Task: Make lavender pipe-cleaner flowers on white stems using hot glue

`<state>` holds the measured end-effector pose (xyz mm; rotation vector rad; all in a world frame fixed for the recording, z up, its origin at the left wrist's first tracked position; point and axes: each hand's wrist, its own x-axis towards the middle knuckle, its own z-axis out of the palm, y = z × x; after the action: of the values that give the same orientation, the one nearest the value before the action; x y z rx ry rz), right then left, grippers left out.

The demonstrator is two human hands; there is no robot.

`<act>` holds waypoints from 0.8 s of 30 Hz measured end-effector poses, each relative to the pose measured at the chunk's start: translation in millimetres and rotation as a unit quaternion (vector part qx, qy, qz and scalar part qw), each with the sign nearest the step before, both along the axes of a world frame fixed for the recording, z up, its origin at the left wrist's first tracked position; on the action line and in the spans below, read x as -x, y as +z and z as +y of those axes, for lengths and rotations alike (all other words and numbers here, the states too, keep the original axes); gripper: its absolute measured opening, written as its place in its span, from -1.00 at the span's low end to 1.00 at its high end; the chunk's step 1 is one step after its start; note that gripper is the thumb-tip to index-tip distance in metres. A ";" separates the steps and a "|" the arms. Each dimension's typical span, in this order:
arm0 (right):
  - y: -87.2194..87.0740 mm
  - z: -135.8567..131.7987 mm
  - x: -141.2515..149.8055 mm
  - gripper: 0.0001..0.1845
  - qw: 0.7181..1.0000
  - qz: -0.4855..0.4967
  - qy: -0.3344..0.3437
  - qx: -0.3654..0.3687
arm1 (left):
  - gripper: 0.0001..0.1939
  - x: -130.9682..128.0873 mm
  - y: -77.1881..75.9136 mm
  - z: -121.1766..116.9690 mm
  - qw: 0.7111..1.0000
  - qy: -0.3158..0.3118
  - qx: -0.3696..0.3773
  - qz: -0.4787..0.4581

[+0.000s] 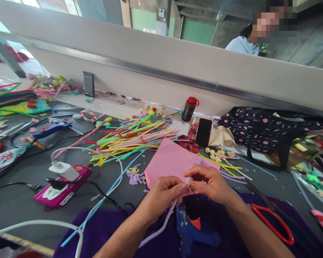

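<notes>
Meeting at the fingertips over the near side of the bench point(21, 202), the left hand point(164, 195) and the right hand point(211, 184) are both pinched on a small lilac piece point(188, 180), held above the near part of a pink sheet point(167, 161). A pale lilac strip point(161, 225) trails down from beneath the left hand; whether it joins the piece is hidden by the fingers. Below the hands, a blue glue gun point(188, 233) with an orange trigger lies over dark purple cloth point(83, 218), and red-handled scissors point(274, 222) lie to the right, beside the right forearm. Short lilac cuttings point(136, 178) are scattered just left of the sheet, with a heap of coloured stems point(140, 138) behind them. Toward the bench's left edge sits a magenta power strip point(79, 175) with a white plug point(63, 170) in it. Along the far edge stand a dark bottle point(188, 109) with a red lid, a phone point(204, 132) and, farther right, a patterned bag point(258, 129); beyond the partition point(150, 71) a person point(239, 44) in pale clothing is visible
</notes>
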<state>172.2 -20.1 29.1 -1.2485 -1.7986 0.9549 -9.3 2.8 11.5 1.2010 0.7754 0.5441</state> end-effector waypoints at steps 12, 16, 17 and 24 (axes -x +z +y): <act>-3.8 -0.3 -3.9 -0.63 0.998 0.051 0.017 0.040 | -0.67 -1.1 1.0 0.3 0.997 0.013 -0.064 0.028; -5.3 3.0 -10.7 -0.53 0.987 0.122 0.020 0.098 | -0.71 -1.4 -1.9 -1.2 0.989 0.042 -0.136 0.045; -5.2 3.5 -11.1 -0.57 0.986 0.127 0.011 0.105 | -0.71 -1.3 -2.4 -1.6 0.987 0.048 -0.144 0.047; -4.6 1.0 1.1 -0.66 0.990 0.112 0.009 0.084 | -0.71 -2.4 2.2 -0.9 0.991 0.066 -0.118 -0.007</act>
<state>171.1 -19.1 24.5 -1.1753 -1.5837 1.2282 -6.9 1.9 13.7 1.3682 0.7975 0.7699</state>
